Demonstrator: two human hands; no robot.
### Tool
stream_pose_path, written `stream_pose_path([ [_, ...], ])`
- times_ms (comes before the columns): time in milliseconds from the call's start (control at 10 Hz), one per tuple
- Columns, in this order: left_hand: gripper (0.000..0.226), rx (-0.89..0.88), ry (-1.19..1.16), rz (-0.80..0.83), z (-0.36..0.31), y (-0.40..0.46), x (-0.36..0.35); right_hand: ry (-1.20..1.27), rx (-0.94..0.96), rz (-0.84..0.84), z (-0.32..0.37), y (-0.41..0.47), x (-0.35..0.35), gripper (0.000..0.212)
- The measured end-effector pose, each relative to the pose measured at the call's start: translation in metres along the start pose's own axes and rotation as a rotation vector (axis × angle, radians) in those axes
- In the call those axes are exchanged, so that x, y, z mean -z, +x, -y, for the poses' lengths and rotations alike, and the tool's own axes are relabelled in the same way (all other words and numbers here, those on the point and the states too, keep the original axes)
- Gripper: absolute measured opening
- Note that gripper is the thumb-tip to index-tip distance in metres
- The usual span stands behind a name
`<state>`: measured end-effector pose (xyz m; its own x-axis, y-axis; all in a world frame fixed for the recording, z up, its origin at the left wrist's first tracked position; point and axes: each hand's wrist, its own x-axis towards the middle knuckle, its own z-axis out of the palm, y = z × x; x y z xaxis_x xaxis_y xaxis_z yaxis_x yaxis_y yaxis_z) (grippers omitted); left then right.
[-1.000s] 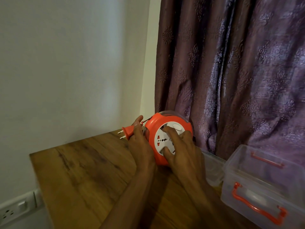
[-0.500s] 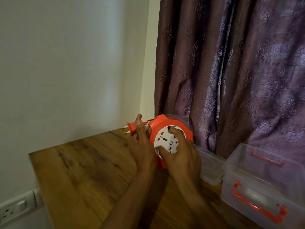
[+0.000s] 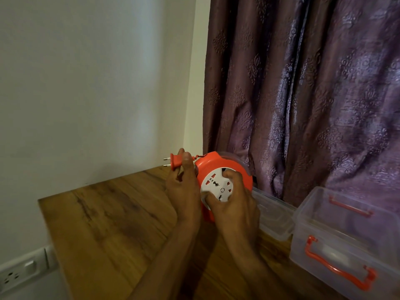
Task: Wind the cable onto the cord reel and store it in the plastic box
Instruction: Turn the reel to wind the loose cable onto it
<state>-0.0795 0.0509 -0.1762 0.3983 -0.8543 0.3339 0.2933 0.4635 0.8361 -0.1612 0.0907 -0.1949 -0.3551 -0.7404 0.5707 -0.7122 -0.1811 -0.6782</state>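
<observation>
An orange cord reel (image 3: 234, 167) with a white socket face (image 3: 216, 186) stands on edge above the wooden table (image 3: 112, 217). My right hand (image 3: 232, 203) grips the white socket face, thumb and fingers curled on it. My left hand (image 3: 184, 187) pinches the orange two-pin plug (image 3: 174, 163) at the reel's left side. A very short twist of orange cable (image 3: 195, 157) joins plug and reel. The clear plastic box (image 3: 346, 241) with orange handles sits at the right, open on top.
A clear lid or shallow container (image 3: 275, 215) lies between the reel and the box. A purple curtain (image 3: 303, 94) hangs behind. A white wall (image 3: 97, 83) is on the left, with a wall socket (image 3: 19, 273) low at the left.
The white socket face has turned under my right hand. The plug has risen slightly and come closer to the reel as the cable shortened.
</observation>
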Motion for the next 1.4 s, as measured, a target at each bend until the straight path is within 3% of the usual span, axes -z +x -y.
stream_pose_path([
  [100, 0.011, 0.045, -0.001, -0.002, -0.004, -0.010, -0.004, 0.068, -0.054, -0.031, 0.000, 0.002, 0.001, 0.058],
  [200, 0.015, 0.069, -0.037, -0.002, -0.013, -0.013, -0.004, 0.117, -0.106, -0.039, -0.001, 0.003, 0.000, 0.058],
  [300, 0.034, 0.079, -0.027, 0.016, -0.026, -0.015, -0.004, 0.111, -0.110, -0.043, -0.001, 0.003, -0.003, 0.059],
  [700, 0.048, 0.067, 0.139, -0.016, -0.017, -0.004, -0.006, 0.011, 0.018, -0.021, -0.001, -0.001, -0.004, 0.065],
  [900, 0.053, 0.202, 0.147, 0.076, -0.024, 0.001, 0.001, 0.044, 0.026, -0.027, -0.001, -0.004, -0.008, 0.064],
  [1100, 0.049, 0.002, 0.248, -0.053, -0.018, 0.005, 0.001, 0.002, 0.031, -0.005, -0.002, -0.003, -0.007, 0.064],
  [1400, 0.034, -0.060, 0.278, -0.102, 0.003, 0.021, 0.002, -0.086, 0.056, 0.030, -0.005, -0.003, -0.006, 0.062],
])
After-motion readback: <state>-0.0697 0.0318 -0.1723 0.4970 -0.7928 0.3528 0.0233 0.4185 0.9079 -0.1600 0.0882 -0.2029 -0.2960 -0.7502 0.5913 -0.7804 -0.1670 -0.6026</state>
